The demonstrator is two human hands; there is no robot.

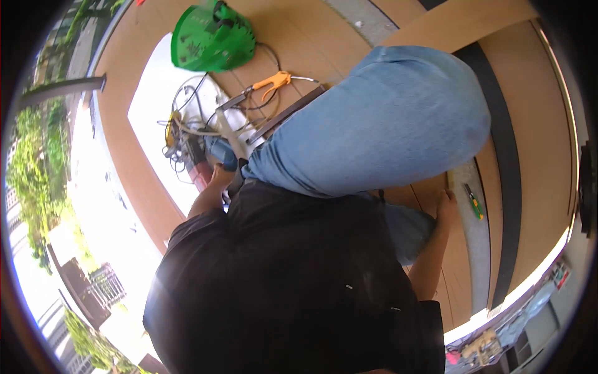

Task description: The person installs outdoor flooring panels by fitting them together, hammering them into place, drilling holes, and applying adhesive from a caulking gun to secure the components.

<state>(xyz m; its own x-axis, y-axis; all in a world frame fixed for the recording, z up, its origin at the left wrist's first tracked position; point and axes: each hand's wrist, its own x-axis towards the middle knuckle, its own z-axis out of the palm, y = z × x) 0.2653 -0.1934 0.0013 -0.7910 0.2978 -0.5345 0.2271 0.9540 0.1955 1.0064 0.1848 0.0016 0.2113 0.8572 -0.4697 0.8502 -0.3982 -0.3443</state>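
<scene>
the person's left hand (219,177) is down among a tangle of tools by the bent knee in light blue denim jeans (386,118). only the wrist and the back of the hand show, so i cannot tell whether its fingers are closed on anything; it lies just beside a dark, partly blue power tool (215,149) wrapped in thin grey cables (187,121). the right hand (446,206) rests pressed flat, fingers together, on the tan wooden board (430,193) — close to the long pale grey strip (476,249) that runs along the floor. on that strip, just past the fingertips and apart from them, lies a small screwdriver with a green and yellow handle (475,204).

beyond the power tool sits an orange-handled air blow gun with a thin metal nozzle (277,81), and farther off a bright green plastic housing with a black handle (212,37) stands on the brown panel floor (529,124). a black shirt (293,280) fills the lower middle of the view.
</scene>
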